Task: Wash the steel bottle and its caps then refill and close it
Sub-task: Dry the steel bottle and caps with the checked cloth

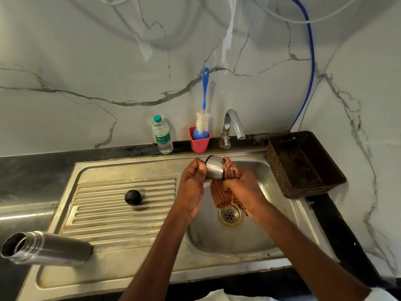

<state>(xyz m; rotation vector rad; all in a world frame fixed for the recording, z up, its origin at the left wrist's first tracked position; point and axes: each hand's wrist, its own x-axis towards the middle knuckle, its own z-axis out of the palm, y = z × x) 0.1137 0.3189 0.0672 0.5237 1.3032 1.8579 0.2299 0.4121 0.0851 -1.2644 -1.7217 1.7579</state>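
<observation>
A: Which step are you on?

B: Judging by the hands, you're on the caps. Your left hand (192,181) pinches the steel cup cap (214,168) over the sink basin (256,237), fingers curled round its rim end. Your right hand (243,190) grips a checked cloth (223,195) bunched against the cap's other end; whether it is washing or drying I cannot tell.

A: And the rest?

B: The steel bottle (47,248) lies on its side, open-mouthed, at the near left corner of the drainboard (121,216). The black inner cap (132,197) sits on the ribs, well apart from it.

A: What does the next move call for?

B: Probably turning the cap against the cloth, then setting it down. The ribbed drainboard to your left has open room between the inner cap and the bottle.

A: Edges to watch?

B: The faucet (233,127) stands just beyond your hands, the brown basket (303,164) close on the right. The bottle's mouth overhangs the sink's left edge onto the worktop (32,170), and it could roll.
</observation>
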